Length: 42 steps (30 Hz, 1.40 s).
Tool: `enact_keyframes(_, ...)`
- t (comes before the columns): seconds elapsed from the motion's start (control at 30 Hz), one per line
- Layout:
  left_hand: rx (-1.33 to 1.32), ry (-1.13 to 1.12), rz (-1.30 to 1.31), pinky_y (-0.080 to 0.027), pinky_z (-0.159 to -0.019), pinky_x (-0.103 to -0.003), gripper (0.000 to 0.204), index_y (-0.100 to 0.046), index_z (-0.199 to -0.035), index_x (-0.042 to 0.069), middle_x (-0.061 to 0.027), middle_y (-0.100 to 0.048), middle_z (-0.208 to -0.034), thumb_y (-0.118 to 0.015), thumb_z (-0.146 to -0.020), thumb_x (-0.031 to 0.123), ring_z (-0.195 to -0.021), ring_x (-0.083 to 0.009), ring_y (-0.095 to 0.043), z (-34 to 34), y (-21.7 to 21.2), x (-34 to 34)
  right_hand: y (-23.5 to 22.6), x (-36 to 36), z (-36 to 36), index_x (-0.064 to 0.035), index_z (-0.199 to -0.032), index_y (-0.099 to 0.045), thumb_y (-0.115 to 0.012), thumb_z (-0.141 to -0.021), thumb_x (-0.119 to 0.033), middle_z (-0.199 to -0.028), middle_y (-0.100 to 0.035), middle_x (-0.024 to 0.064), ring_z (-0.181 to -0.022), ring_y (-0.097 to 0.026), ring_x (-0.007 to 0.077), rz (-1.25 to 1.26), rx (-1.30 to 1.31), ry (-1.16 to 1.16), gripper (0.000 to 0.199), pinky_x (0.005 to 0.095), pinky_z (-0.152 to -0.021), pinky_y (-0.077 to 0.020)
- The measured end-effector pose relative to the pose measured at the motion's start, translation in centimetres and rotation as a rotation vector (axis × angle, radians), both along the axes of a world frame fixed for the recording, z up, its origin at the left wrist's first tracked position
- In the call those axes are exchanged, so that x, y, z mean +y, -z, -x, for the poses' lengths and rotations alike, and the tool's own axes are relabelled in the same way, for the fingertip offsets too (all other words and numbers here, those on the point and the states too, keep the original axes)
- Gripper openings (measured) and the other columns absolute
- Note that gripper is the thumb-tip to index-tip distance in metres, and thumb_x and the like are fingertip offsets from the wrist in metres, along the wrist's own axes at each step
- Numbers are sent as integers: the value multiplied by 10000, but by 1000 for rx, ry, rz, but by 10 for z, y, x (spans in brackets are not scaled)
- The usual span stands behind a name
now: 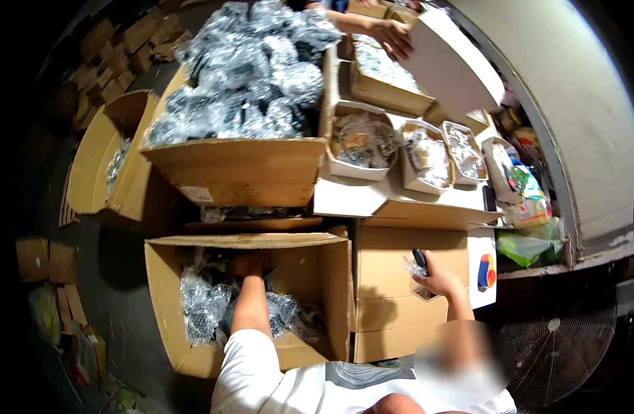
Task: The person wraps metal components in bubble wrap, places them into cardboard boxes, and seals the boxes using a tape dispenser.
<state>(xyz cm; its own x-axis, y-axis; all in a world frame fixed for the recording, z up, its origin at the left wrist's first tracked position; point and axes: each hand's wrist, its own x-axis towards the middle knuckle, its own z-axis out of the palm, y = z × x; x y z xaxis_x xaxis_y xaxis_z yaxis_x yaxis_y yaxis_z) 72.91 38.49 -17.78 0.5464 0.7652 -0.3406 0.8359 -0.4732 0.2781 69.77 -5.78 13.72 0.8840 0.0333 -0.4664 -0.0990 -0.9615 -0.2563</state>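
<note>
My left arm reaches down into an open cardboard box (334, 297) in front of me. My left hand (247, 265) is inside near its far wall, among bubble-wrapped items (205, 310); shadow hides the fingers. Over a flattened cardboard sheet (410, 252) on the right, my right hand (440, 277) is closed around a small black object in clear plastic (420, 261). Its exact kind does not show.
A large carton (241, 169) heaped with bubble-wrapped items (255, 76) stands beyond. White boxes (358, 168) of small bagged parts line the table, with a tape roll (487, 272) nearer. Another person's hand (391, 36) is at the far side. A fan (555, 352) stands right.
</note>
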Motion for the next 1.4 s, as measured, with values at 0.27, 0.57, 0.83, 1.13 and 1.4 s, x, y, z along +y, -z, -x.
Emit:
enact_keyframes(0.27, -637, 427, -118, -444, -802, -372, 232, -664, -935, 67, -154, -629, -883, -649, -723, 162, -920, -303, -564, 99, -53, -48, 129, -56, -13, -181, -1167, -473, -491, -821, -153, -1172, -558, 101, -1114, -517, 273, 496, -18, -93, 348, 515, -977, -312)
enact_keyframes(0.57, -785, 1273, 240, -424, -834, -347, 160, -717, -785, 157, -7, -650, -1028, -686, -632, 123, -886, -243, -510, 178, -309, -168, 54, 28, 21, -115, -1378, -307, -755, -711, -284, -1298, -422, 138, -1180, -416, 277, -1151, 203, -147, 821, 392, -989, -355)
enact_keyframes(0.83, -513, 1669, 578, -428, -884, -367, 137, -691, -743, 62, -80, -621, -1031, -661, -614, 95, -981, -295, -510, 138, -295, -298, 91, -21, 83, -197, -1411, -106, -646, -747, -50, -1313, -376, 203, -1139, -487, 312, -2021, 395, 410, 868, 406, -886, -482)
enact_keyframes(1.13, -352, 1475, 819, -378, -973, -374, 189, -706, -770, 90, -139, -600, -1151, -630, -597, 99, -1104, -308, -495, 87, -174, -350, 208, -61, 75, -214, -1331, -188, -478, -794, -8, -1159, -461, 201, -947, -573, 324, -1991, 58, 1176, 644, 417, -741, -544)
enact_keyframes(1.4, -317, 429, 1214, -508, -694, -274, 275, -530, -1071, -13, -89, -632, -872, -625, -821, 50, -727, -134, -619, 131, -200, -341, 199, -148, 120, -163, -1286, -259, -578, -826, -69, -1101, -513, 167, -867, -604, 299, -1722, 126, 1070, 567, 392, -696, -540)
